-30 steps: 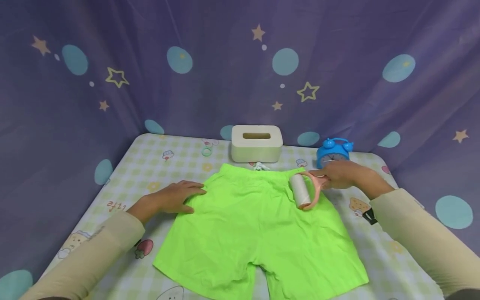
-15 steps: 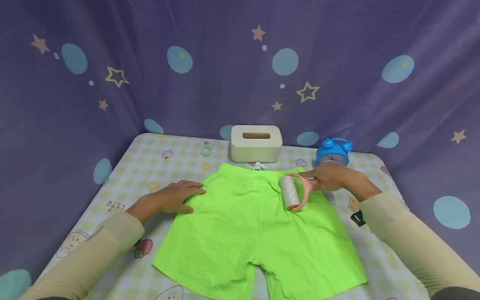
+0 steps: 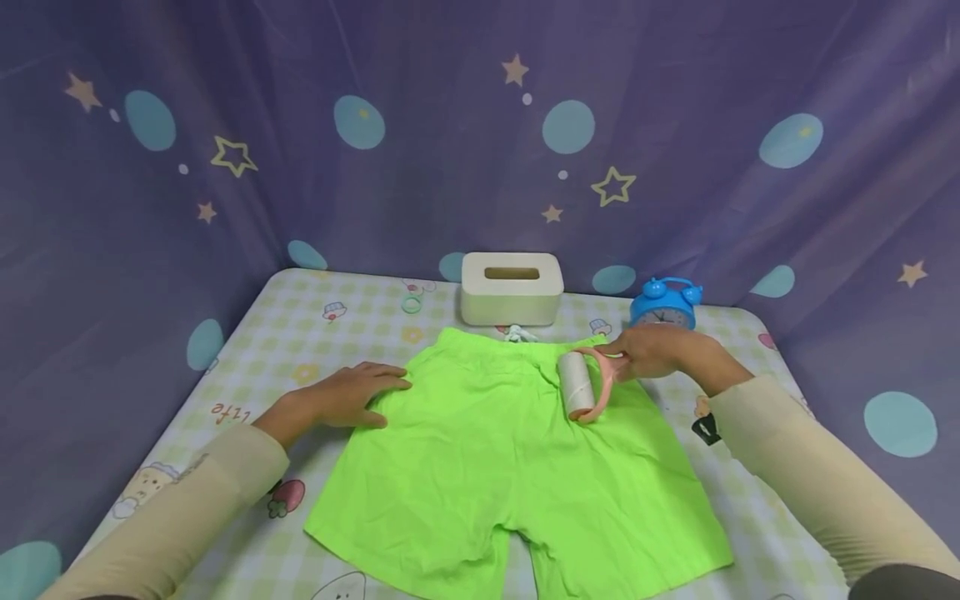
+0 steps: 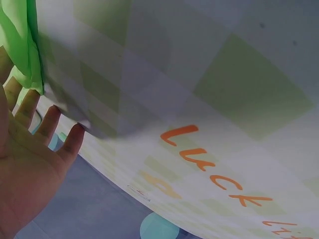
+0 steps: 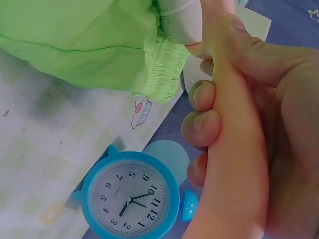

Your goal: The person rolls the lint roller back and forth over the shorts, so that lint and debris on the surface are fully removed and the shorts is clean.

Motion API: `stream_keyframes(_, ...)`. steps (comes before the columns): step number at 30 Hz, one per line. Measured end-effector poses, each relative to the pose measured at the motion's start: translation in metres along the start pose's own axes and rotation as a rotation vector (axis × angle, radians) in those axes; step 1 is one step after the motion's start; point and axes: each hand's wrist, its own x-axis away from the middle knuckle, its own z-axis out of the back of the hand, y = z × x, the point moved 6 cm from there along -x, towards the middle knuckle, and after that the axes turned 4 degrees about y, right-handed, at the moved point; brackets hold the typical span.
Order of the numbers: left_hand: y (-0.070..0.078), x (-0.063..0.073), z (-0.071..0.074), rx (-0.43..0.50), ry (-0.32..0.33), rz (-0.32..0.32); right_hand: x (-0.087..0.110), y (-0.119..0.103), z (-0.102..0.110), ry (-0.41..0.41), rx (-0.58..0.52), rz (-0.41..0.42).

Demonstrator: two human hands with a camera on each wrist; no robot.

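Bright green shorts (image 3: pixel 465 450) lie spread on the table, waistband toward the back. My right hand (image 3: pixel 654 352) grips the pink handle of a lint roller (image 3: pixel 576 385), whose white roll lies on the upper right of the shorts. In the right wrist view the fingers wrap round the handle (image 5: pixel 237 149), and the roll (image 5: pixel 180 22) is by the elastic waistband. At the left edge of the shorts my left hand (image 3: pixel 347 396) rests with its fingers extended, fingertips on the fabric. The left wrist view shows that hand (image 4: pixel 35 164) with spread fingers beside the green cloth (image 4: pixel 22 45).
Behind the shorts stands a cream and green tissue box (image 3: pixel 512 292). A blue alarm clock (image 3: pixel 664 305) is behind my right hand. A small green ring (image 3: pixel 412 304) lies at the back left. A black object (image 3: pixel 706 428) shows by the right sleeve. A starry purple curtain (image 3: pixel 450 125) surrounds the checked table (image 3: pixel 300 308).
My right hand has moved the lint roller a little to the left across the shorts, mostly in the first half second. The left hand has stayed in place.
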Motion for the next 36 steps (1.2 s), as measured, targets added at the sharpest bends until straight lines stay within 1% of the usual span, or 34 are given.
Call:
stream_keyframes(4,-0.002,-0.001,-0.002,-0.003,-0.004,0.002,0.000,-0.001,0.000,-0.005,-0.004,0.006)
stream_keyframes(12,0.000,0.000,-0.001,0.004,-0.002,0.004,-0.001,-0.003,0.000,-0.011,-0.021,0.005)
stream_keyframes(15,0.000,0.000,-0.001,0.005,0.000,0.002,-0.001,-0.005,0.002,0.001,-0.024,0.003)
stream_keyframes(24,-0.002,0.001,-0.002,0.007,0.000,0.003,-0.002,-0.020,0.004,0.042,0.086,-0.012)
stream_keyframes(29,-0.003,0.000,-0.004,0.019,-0.017,0.015,-0.003,-0.025,0.008,0.075,0.131,-0.019)
stream_keyframes(32,-0.001,-0.001,-0.004,0.022,-0.020,0.012,-0.002,-0.025,0.010,0.108,0.125,-0.003)
stream_keyframes(36,-0.001,0.001,-0.002,0.011,-0.012,0.008,-0.001,-0.026,0.010,0.121,0.089,0.027)
